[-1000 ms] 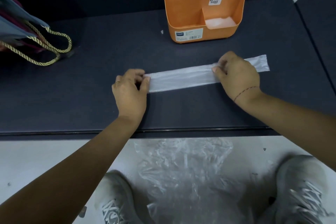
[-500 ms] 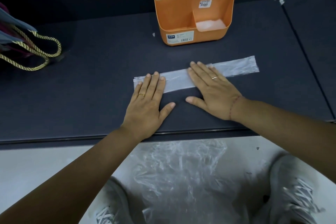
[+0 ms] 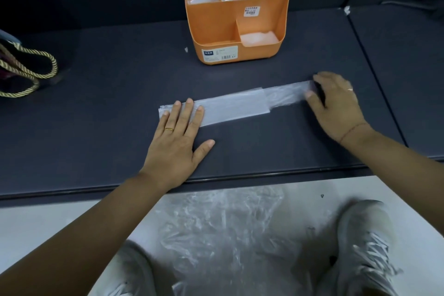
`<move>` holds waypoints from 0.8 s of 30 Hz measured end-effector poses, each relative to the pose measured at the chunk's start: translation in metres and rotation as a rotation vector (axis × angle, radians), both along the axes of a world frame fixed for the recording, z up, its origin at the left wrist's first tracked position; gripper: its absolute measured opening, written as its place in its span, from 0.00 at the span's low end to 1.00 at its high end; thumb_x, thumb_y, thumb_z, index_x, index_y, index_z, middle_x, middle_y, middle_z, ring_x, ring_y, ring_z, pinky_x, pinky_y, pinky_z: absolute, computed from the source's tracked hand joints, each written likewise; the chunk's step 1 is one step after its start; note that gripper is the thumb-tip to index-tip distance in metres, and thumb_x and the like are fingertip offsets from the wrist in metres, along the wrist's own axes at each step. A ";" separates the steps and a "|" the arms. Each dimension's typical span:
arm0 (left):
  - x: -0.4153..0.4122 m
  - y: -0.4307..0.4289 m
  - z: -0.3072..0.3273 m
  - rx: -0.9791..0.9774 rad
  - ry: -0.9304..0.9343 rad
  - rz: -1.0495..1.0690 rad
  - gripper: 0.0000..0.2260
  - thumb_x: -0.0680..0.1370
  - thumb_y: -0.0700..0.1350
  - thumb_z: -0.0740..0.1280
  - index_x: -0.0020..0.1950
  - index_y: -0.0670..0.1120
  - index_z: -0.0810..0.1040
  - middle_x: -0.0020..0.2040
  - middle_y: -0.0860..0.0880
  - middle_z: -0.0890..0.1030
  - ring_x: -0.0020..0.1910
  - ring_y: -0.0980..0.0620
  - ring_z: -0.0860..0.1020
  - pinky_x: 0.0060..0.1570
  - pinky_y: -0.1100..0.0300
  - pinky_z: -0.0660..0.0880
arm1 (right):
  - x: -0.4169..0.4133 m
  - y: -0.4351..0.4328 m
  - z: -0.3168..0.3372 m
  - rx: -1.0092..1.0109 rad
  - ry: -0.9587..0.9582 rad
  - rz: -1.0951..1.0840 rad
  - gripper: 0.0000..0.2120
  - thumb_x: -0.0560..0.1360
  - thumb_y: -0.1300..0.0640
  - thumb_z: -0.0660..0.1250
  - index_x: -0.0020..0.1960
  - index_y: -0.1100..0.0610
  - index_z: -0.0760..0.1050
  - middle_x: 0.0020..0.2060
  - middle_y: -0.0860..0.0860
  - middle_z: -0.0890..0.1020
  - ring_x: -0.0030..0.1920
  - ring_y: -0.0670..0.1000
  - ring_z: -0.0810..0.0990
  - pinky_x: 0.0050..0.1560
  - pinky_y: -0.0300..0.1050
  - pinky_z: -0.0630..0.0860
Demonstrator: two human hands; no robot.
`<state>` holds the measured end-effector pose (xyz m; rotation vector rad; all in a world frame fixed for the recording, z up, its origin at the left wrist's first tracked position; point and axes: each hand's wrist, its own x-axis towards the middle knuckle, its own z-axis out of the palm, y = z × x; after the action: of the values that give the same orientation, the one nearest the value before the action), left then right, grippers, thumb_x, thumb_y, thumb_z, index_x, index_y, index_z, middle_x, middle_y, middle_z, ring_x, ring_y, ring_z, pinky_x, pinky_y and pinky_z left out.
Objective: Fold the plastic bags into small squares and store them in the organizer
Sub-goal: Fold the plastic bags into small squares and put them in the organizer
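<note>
A clear plastic bag (image 3: 235, 106), folded into a long narrow strip, lies across the dark table (image 3: 120, 94). My left hand (image 3: 177, 137) rests flat with its fingers spread on the strip's left end. My right hand (image 3: 336, 103) pinches the strip's right end between thumb and fingers, slightly lifted off the table. Behind the strip stands an orange organizer (image 3: 236, 17); folded bags fill its three back compartments and the front right one.
A bag with gold rope handles (image 3: 26, 72) sits at the table's left edge. A seam (image 3: 374, 72) splits the table at the right. Loose clear plastic bags (image 3: 230, 228) lie on the floor between my two grey shoes (image 3: 365, 245).
My right hand slid from the strip's middle to its right end and closed on it. My left hand stayed flat on the left end. The camera tilted slightly.
</note>
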<state>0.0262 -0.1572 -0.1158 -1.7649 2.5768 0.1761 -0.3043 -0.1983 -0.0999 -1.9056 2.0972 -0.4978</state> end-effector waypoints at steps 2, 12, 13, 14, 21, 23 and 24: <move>0.001 0.000 0.000 0.001 0.002 -0.008 0.35 0.79 0.67 0.36 0.80 0.47 0.48 0.81 0.45 0.50 0.79 0.46 0.47 0.75 0.56 0.36 | 0.000 -0.009 0.004 -0.013 -0.037 -0.146 0.20 0.78 0.47 0.65 0.64 0.57 0.74 0.64 0.57 0.71 0.66 0.58 0.67 0.67 0.49 0.60; 0.001 -0.001 0.000 -0.002 -0.001 -0.004 0.35 0.79 0.67 0.37 0.80 0.47 0.46 0.81 0.46 0.49 0.80 0.46 0.46 0.75 0.57 0.36 | 0.005 -0.019 0.012 0.056 -0.242 -0.228 0.09 0.76 0.53 0.69 0.49 0.59 0.80 0.51 0.55 0.79 0.50 0.53 0.78 0.55 0.44 0.73; 0.001 0.000 0.000 -0.001 0.001 -0.004 0.35 0.79 0.67 0.37 0.80 0.47 0.47 0.81 0.46 0.49 0.80 0.46 0.46 0.76 0.57 0.36 | 0.004 -0.019 0.016 0.070 -0.314 -0.232 0.07 0.76 0.55 0.69 0.48 0.59 0.80 0.47 0.54 0.80 0.47 0.51 0.79 0.51 0.42 0.74; 0.001 0.000 -0.001 -0.001 0.003 -0.004 0.35 0.79 0.67 0.37 0.81 0.47 0.47 0.81 0.46 0.48 0.80 0.46 0.45 0.76 0.56 0.36 | 0.003 -0.020 0.019 0.089 -0.419 -0.243 0.06 0.77 0.56 0.68 0.46 0.59 0.80 0.44 0.54 0.81 0.43 0.49 0.79 0.48 0.40 0.75; 0.015 -0.011 0.001 0.030 0.011 -0.097 0.34 0.80 0.67 0.39 0.81 0.49 0.48 0.81 0.47 0.49 0.80 0.48 0.46 0.77 0.55 0.39 | -0.001 -0.027 0.029 0.332 -0.856 -0.363 0.16 0.75 0.58 0.70 0.60 0.58 0.72 0.53 0.55 0.77 0.46 0.51 0.81 0.35 0.38 0.78; 0.024 -0.017 0.002 0.045 0.005 -0.148 0.34 0.80 0.67 0.39 0.81 0.49 0.48 0.81 0.49 0.48 0.80 0.50 0.45 0.77 0.55 0.39 | -0.002 -0.024 0.032 0.415 -0.785 -0.311 0.19 0.74 0.62 0.71 0.63 0.59 0.72 0.51 0.55 0.77 0.43 0.51 0.79 0.33 0.37 0.78; 0.027 -0.021 0.002 0.048 0.000 -0.173 0.34 0.80 0.67 0.39 0.81 0.49 0.48 0.81 0.49 0.48 0.80 0.50 0.45 0.77 0.55 0.38 | -0.002 -0.021 0.033 0.443 -0.751 -0.283 0.18 0.73 0.64 0.70 0.62 0.60 0.73 0.48 0.55 0.77 0.41 0.51 0.78 0.30 0.36 0.77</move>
<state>0.0535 -0.1782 -0.1135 -1.5169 2.6839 0.2317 -0.3066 -0.2195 -0.0668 -0.9674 1.7593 -0.6188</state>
